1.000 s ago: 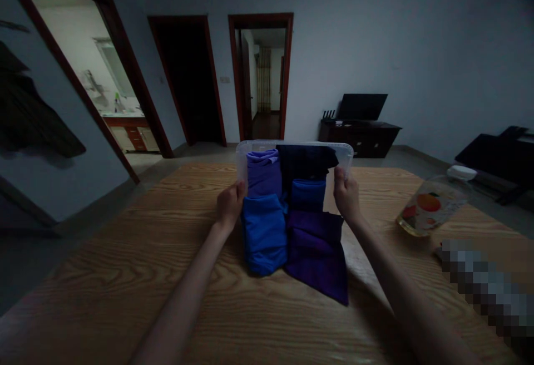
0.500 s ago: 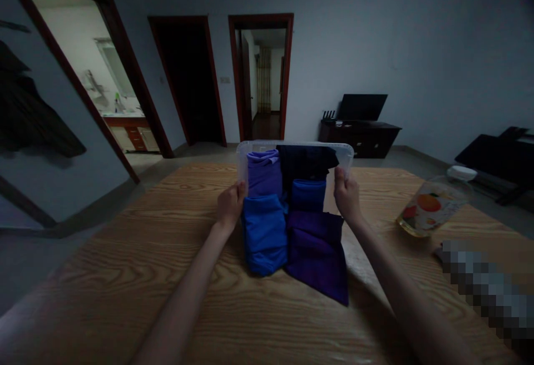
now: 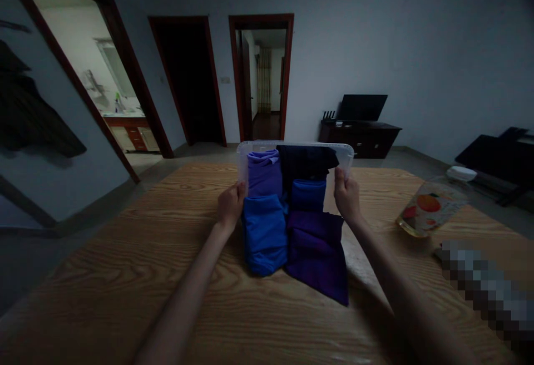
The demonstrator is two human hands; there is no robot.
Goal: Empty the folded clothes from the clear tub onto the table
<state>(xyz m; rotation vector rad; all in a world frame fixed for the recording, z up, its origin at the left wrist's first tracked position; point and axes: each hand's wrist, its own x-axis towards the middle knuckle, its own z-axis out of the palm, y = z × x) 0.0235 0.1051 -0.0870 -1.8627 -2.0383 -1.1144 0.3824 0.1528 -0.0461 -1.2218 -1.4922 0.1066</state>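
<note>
Over the wood-grain table (image 3: pixel 167 281): a clear plastic box (image 3: pixel 344 157), held from two sides; its near side is hidden and the light dim, so I can't fairly say whether its base touches the wood;
Left hand (image 3: pixel 230 205): clenched on the box's left edge, thumb uppermost;
Right hand (image 3: pixel 347 195): grasping the opposite edge, just beside the black cloth (image 3: pixel 302 162);
Back row: lavender cloth (image 3: pixel 264 174) folded at left, the black one spreading to its right;
Nearer pieces: a bright blue bundle (image 3: pixel 266 234) below the lavender; a smaller blue fold (image 3: pixel 308 194) below the black; a dark purple cloth (image 3: pixel 317 251) lowest of all, one pointed corner aimed toward the person;
Bottle (image 3: pixel 431 206): white-capped, an orange fruit on its label, well apart to the box's right;
Far wall (image 3: pixel 334 48): a black screen (image 3: pixel 362 107) on a dark cabinet (image 3: pixel 361 138), right of the doorways (image 3: pixel 187 75).
</note>
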